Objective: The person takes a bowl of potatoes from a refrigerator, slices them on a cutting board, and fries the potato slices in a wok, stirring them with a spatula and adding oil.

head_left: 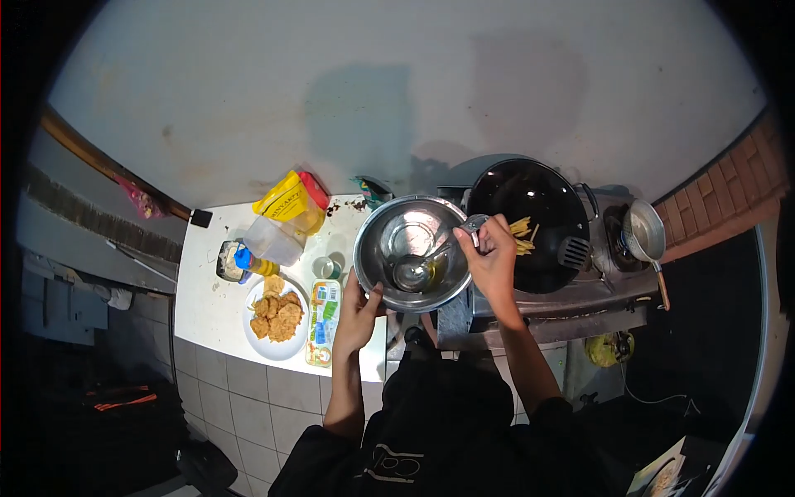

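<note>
A shiny steel mixing bowl (377,240) is held up between the white table and the stove. My left hand (358,313) is closed on its near left rim, thumb over the edge. My right hand (490,257) is closed around the handle of a metal ladle (411,273), whose cup rests low inside the bowl. A little yellowish liquid seems to be in the bowl, but glare makes this hard to tell. Just right of my right hand, fries (523,235) lie in a large black wok (517,186), along with a black slotted spatula (573,252).
On the white table (203,290) are a plate (280,351) of fried pieces (277,316), an egg carton-like pack (324,323), a yellow pouch (288,203), a plastic container (273,240) and a blue-capped bottle (255,262). A saucepan (643,230) sits on the right burner, handle jutting forward.
</note>
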Demonstrator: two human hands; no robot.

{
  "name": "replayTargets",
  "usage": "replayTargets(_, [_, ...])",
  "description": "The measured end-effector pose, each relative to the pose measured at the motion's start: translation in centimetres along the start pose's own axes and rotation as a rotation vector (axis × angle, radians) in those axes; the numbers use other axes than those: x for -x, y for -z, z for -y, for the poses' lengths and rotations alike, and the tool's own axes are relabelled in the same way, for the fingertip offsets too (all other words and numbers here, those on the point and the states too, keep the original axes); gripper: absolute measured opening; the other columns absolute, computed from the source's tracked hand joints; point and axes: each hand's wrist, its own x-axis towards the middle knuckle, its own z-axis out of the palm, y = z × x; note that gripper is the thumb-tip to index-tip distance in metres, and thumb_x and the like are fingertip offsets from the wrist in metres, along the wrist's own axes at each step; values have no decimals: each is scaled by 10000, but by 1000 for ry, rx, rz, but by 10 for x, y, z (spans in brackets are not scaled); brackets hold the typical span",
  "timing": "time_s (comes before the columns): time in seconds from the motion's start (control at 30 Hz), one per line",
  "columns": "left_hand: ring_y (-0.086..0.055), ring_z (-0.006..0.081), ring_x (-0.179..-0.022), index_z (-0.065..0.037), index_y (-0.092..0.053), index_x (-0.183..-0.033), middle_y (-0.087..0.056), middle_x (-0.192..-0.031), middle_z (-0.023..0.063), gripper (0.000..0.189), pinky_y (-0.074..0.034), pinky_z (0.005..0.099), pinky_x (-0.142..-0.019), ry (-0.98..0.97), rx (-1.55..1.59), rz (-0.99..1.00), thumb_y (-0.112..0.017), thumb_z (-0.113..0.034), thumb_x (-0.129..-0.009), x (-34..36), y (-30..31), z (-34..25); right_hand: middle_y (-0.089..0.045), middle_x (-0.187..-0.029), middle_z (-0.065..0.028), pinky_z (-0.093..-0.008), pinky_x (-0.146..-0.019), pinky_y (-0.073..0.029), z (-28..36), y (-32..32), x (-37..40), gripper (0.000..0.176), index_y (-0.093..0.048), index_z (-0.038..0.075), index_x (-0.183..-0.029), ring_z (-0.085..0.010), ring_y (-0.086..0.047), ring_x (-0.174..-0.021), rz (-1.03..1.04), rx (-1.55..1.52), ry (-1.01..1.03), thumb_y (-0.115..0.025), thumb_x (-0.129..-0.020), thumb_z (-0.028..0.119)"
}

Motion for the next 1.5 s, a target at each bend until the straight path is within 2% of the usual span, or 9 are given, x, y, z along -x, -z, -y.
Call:
replayTargets(0.27, [-613,130,-932,-63,-366,-1329,-572,-1117,77,368,-577,255,-646,-65,-52,93,-472,-117,-982,-16,-68,-27,-494,-610,-4,-219,-486,-313,-14,94,-2,98,-639,-17,-829,-57,-404,-522,-200,-71,138,-714,-766,-17])
replayTargets(0.37, [-605,110,-889,-51,-402,-1277,-580,-1076,62,312,-567,242,-630,-101,-66,99,-478,-113,-980,-22,-101,-26,-547,-573,3,-198,-450,-323,-24,133,1,60,-616,-15,-801,-14,-441,-471,-111,-162,4,-671,-822,-8])
replayTargets(0.53, [-591,115,-911,-35,-426,-1238,-577,-1045,71,274,-559,235,-624,-121,-83,129,-478,-88,-975,-35,-148,-19,-573,-608,-5,-216,-476,-401,-32,182,1,71,-660,-5,-919,-43,-537,-518,36,-114,-132,-611,-882,32])
replayTargets(0.67, [-599,124,-884,-21,-455,-1184,-590,-992,73,223,-569,246,-641,-274,-168,123,-480,-71,-968,-49,-174,-13,-627,-698,-73,-239,-521,-467,-46,206,-5,147,-675,10,-1013,-90,-585,-563,-7,-151,-61,-588,-895,28])
replayTargets(0.7, [-605,124,-883,-14,-463,-1162,-594,-984,76,204,-567,244,-632,-471,-315,160,-480,-69,-967,-61,-175,-12,-643,-736,-93,-246,-536,-481,-49,211,-6,171,-675,12,-1041,-102,-599,-585,-5,-175,-19,-582,-899,27])
replayTargets(0.77, [-596,116,-884,-11,-462,-1169,-592,-984,75,211,-551,235,-638,-349,-225,151,-482,-68,-967,-59,-184,-5,-650,-771,-106,-255,-557,-489,-52,222,-10,184,-670,5,-1055,-118,-612,-616,25,-152,12,-582,-894,20])
replayTargets(0.8, [-587,108,-884,-9,-462,-1176,-591,-985,74,218,-536,227,-644,-227,-137,138,-484,-67,-968,-57,-189,-8,-657,-806,-119,-264,-578,-498,-54,226,-11,198,-665,-2,-1069,-133,-625,-648,58,-131,43,-582,-890,14])
replayTargets(1.17, [-474,73,-701,49,-456,-1175,-509,-815,31,250,-420,240,-565,-439,-425,57,-512,-49,-952,-79,-190,16,-668,-876,-139,-288,-643,-505,-78,233,-9,250,-663,-1,-1090,-200,-648,-729,164,-27,140,-604,-848,-26])
replayTargets(1.5, [-405,94,-582,49,-441,-1030,-411,-634,86,165,-362,268,-513,-496,-423,12,-524,-8,-900,-89,-193,10,-649,-979,-141,-295,-651,-498,-87,233,-9,353,-649,24,-1144,-218,-622,-748,261,-2,211,-610,-806,-72])
